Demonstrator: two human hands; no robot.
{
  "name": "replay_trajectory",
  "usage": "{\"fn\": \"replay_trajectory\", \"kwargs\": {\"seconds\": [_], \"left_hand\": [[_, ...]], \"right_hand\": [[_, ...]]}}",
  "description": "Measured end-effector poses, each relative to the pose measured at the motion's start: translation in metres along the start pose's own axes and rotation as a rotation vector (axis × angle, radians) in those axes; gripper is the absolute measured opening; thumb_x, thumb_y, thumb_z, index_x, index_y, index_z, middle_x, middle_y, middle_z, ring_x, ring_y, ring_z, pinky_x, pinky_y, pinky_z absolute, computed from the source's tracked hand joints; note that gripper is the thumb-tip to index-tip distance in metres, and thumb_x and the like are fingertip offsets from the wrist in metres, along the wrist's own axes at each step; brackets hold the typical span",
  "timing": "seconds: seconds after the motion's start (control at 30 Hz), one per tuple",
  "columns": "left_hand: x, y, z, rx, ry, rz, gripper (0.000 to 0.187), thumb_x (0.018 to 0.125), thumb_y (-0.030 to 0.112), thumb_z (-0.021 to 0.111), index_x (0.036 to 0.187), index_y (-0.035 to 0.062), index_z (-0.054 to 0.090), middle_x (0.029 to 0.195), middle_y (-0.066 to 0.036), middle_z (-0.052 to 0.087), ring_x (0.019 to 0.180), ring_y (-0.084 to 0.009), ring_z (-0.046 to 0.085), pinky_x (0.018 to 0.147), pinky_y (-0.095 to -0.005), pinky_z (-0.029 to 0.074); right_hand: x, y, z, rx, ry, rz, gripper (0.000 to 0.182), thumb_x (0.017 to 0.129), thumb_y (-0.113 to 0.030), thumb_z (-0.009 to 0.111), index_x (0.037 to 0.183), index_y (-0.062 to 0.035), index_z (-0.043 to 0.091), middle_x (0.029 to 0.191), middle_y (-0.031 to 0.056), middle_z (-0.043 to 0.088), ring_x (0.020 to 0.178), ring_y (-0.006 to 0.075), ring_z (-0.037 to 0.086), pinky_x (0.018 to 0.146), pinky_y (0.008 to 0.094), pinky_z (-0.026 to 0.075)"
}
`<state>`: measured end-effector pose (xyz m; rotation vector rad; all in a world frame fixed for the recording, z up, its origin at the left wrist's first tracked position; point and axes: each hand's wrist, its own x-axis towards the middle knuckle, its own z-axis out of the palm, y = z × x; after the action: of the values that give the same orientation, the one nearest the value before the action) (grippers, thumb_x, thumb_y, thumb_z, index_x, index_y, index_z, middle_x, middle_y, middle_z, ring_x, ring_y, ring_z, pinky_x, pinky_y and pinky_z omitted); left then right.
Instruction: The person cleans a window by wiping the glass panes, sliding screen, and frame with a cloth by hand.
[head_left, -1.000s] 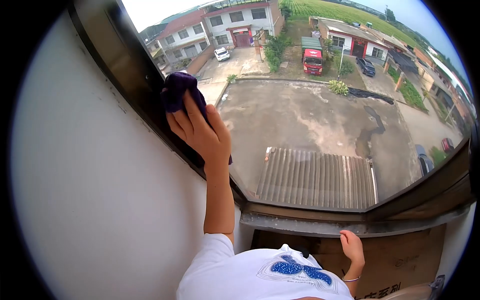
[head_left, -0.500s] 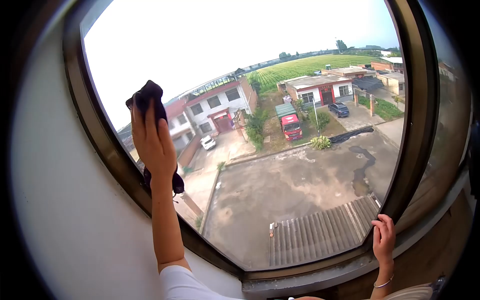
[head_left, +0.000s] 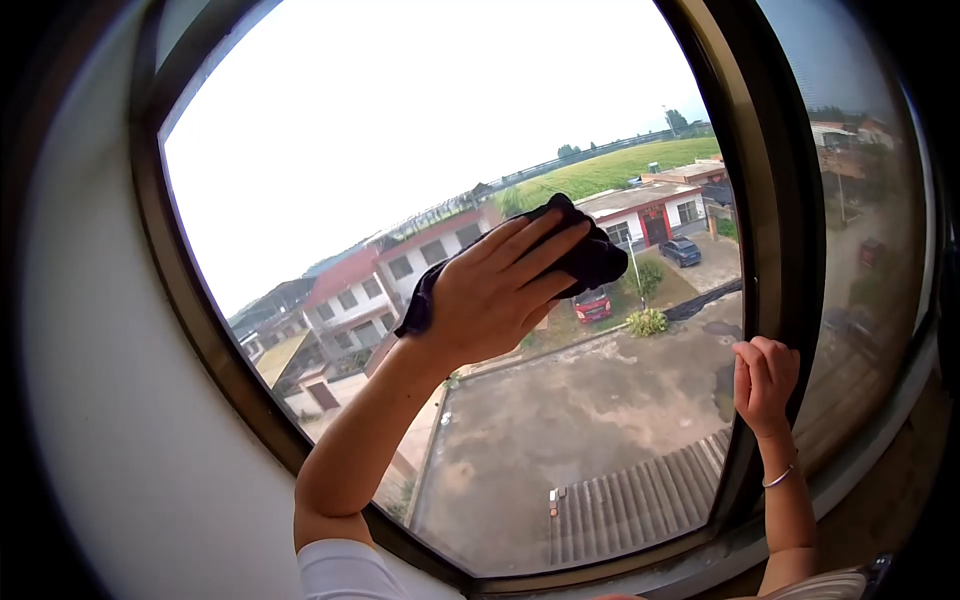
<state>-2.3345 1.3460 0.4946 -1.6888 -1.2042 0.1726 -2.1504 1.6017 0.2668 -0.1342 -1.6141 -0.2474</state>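
Note:
Near the middle of the window glass (head_left: 560,430), my left hand (head_left: 495,290) presses a dark crumpled cloth (head_left: 598,262) against the pane. Its fingers lie over the cloth and point up to the right, and parts of the cloth stick out beyond the fingertips and by the wrist. My right hand (head_left: 768,380), with a bracelet (head_left: 779,476) on its wrist, has its fingers curled at the right upright of the window frame (head_left: 775,200).
A white wall (head_left: 120,400) borders the window on the left. The dark frame runs along the bottom above a sill (head_left: 640,580). At the right is another glass panel (head_left: 860,260). Buildings, vehicles and a corrugated roof show outside.
My left hand has swept the cloth from the left edge of the pane to its middle. My right hand sits higher on the frame, and the view has shifted.

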Motion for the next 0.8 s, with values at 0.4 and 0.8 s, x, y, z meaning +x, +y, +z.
{"fn": "replay_trajectory", "kwargs": {"seconds": [0.4,0.8], "left_hand": [[0.039,-0.225,-0.068,0.746,0.476,-0.224,0.040,0.101,0.026,0.041,0.137,0.0104,0.050,0.128,-0.016,0.057,0.107,-0.0348,0.063,0.094,-0.0435,0.052],[0.200,-0.013,0.068,0.454,0.519,-0.150,0.039,0.096,0.026,0.050,0.129,0.0058,0.056,0.131,-0.017,0.055,0.124,-0.0314,0.052,0.105,-0.0403,0.042]], "right_hand": [[-0.007,0.018,0.003,0.091,0.053,-0.027,0.009,0.078,-0.011,0.059,0.087,-0.0126,0.062,0.082,0.0012,0.055,0.073,0.0183,0.054,0.068,0.0347,0.036],[-0.011,0.025,0.003,0.125,0.066,-0.027,0.006,0.079,-0.012,0.059,0.085,-0.0113,0.061,0.079,0.0015,0.055,0.070,0.0168,0.055,0.066,0.0338,0.036]]}}
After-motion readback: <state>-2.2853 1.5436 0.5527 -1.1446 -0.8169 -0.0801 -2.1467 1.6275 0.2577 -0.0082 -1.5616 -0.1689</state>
